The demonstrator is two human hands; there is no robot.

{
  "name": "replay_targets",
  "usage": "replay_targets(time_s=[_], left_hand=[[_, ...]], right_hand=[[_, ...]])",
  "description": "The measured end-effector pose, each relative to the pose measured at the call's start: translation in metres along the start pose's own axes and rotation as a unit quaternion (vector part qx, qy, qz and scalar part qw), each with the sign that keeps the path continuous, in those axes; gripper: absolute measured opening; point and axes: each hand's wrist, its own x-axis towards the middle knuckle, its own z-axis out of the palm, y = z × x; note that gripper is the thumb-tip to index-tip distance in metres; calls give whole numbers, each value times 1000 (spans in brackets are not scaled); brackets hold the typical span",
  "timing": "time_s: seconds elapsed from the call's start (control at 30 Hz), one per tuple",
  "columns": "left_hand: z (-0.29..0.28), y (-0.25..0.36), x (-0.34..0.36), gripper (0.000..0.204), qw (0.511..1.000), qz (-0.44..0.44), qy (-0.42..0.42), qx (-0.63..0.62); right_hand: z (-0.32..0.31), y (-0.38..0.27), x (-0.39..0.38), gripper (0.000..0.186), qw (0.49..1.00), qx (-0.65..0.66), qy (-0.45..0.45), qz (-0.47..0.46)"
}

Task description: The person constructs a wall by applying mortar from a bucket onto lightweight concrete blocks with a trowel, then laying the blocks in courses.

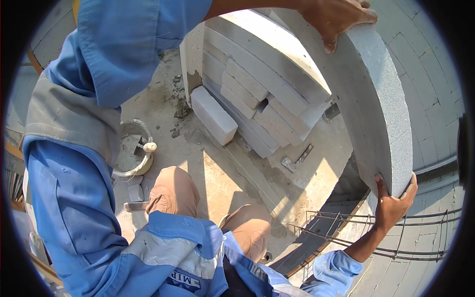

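A long pale grey concrete block [394, 116] stands raised on my right, its narrow face toward the right edge. My left hand [339, 20] reaches across the top of the view and closes over the block's far end. My right hand [395, 200] grips the near end from below, thumb on one side and fingers on the other. One upright slab [192, 62] with wet mortar on its lower edge stands at the far middle. Beside it a single light block [213, 116] lies on the floor.
Several pale blocks [267, 84] are stacked ahead. A mortar bucket [129, 168] with a round-ended tool handle [149, 147] sits left. A metal tool [297, 158] lies on the floor. A steel rebar cage [391, 253] juts out at lower right beside a floor opening [324, 222].
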Motion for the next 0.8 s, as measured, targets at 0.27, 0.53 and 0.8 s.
replay_targets(time_s=[0.27,0.53,0.8], left_hand=[[-46,105,-101,63,979,66,-138,-134],[37,181,-169,102,971,-32,-144,-190],[114,235,-186,93,940,-45,-212,-264]], right_hand=[[-97,51,-91,106,980,55,-187,-42],[-16,72,-135,90,942,33,-321,-97],[40,105,-174,85,908,-26,-415,-50]])
